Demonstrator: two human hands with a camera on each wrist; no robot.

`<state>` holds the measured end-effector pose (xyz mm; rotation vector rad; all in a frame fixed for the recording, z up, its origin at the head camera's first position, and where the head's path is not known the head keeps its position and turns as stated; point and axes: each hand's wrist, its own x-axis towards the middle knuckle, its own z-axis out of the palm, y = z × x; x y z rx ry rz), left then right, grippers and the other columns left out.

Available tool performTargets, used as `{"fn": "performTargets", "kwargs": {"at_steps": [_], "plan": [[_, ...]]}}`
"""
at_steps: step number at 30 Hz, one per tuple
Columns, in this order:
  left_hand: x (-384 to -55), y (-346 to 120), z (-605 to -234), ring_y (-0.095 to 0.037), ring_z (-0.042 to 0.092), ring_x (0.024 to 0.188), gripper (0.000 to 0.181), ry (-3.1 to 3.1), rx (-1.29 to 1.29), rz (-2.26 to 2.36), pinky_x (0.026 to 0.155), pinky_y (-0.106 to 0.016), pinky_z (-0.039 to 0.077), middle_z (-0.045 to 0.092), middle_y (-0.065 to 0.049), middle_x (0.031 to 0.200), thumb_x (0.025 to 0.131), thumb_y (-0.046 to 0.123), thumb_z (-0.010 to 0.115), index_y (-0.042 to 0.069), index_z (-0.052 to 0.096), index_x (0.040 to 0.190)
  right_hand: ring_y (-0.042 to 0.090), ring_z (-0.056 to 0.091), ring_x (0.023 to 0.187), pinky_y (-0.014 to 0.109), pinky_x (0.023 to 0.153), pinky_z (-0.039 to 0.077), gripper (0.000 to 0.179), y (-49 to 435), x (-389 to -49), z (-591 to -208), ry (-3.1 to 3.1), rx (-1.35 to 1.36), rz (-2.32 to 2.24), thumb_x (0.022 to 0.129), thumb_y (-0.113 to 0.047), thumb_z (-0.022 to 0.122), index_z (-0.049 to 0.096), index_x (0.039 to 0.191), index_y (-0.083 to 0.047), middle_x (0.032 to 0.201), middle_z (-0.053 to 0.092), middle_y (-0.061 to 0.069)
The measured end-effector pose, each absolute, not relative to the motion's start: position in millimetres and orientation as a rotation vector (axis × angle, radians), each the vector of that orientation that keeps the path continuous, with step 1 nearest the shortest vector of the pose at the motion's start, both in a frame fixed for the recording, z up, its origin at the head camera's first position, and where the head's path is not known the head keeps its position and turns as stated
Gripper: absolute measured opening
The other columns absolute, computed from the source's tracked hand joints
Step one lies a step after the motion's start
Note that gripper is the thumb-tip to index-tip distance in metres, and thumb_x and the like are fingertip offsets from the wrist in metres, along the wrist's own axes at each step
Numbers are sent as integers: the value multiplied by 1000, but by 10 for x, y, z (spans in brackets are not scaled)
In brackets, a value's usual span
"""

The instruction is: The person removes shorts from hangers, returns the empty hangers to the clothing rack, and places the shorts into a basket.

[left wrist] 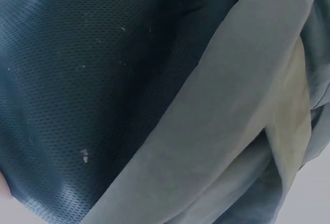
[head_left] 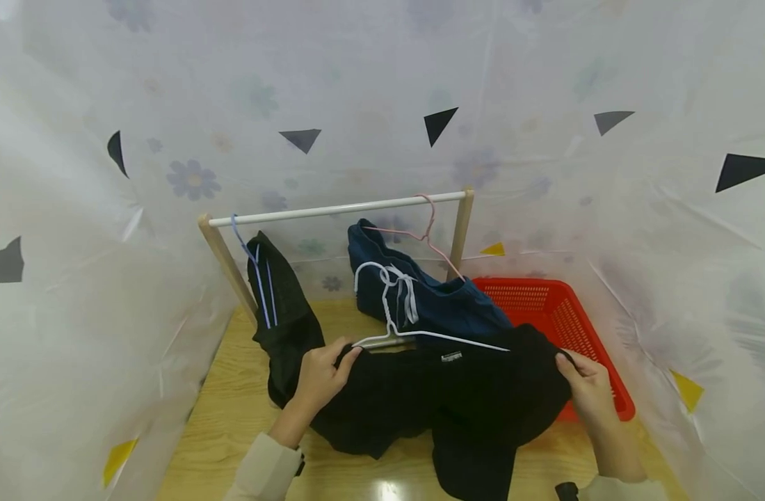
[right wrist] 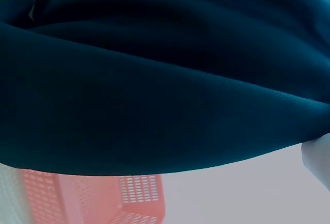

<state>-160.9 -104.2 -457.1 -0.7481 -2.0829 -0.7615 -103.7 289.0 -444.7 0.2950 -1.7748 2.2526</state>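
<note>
- Head view: my left hand (head_left: 323,372) pinches one end of the black garment (head_left: 445,396) and my right hand (head_left: 588,386) pinches the other; the cloth spans between my fingers and drapes below them.
- Between my hands is the white hanger (head_left: 390,320), its left tip just beside my left fingers, its right tip at the cloth, short of my right fingers. I cannot tell whether my left fingers grip the wire too.
- The garment should handle light, soft and limp, perhaps slightly slippery, given the fine perforated weave in the left wrist view; hardly fragile. Its top edge, near each end, seems the best hold, drawn evenly to limit sagging.
- Beyond my fingers, a dark blue garment (head_left: 451,303) is on a pink hanger (head_left: 430,216) at the rail (head_left: 339,209).
- Beyond my left fingers, a blue hanger (head_left: 240,238) bears a dark garment (head_left: 288,313).
- Behind my right fingers sits the red basket (head_left: 564,313).
- Beneath everything, the table (head_left: 226,390).
</note>
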Motion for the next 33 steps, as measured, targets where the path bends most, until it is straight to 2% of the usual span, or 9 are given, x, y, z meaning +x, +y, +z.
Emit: {"fn": "performTargets", "kwargs": {"at_steps": [9,25,30,33], "plan": [[-1647,-1084,-4606,-3,41,42,46,-2024,-672,-820,41,-16,35,59,-1,55,97,40,40,5,63,79,2,67,73,16,61,53,39,2899,-1041,-4584,-1767,237,2169,93,7,43,73,94,-18,85,72,-9],[-1683,-1078,-4580,-7,45,42,46,-2024,-623,-849,42,-18,38,60,-2,56,97,41,41,4,62,79,2,67,75,16,64,53,37,2869,-986,-4765,-1721,211,2199,94,6,43,73,95,-16,86,72,-8],[-1689,-1053,-4555,-8,49,43,46,-2055,-634,-855,43,-19,40,63,-2,60,96,43,41,5,64,82,-3,64,70,14,60,51,35,2831,-1022,-4888,-1978,68,1976,91,4,50,72,90,-22,81,69,-17],[-1689,-1027,-4546,-8,48,43,48,-2081,-644,-840,43,-20,40,64,-3,60,97,44,39,5,64,83,-7,60,66,11,58,49,20,2782,-1059,-4976,-2168,-13,1717,88,4,56,73,88,-8,77,64,-26]]}}
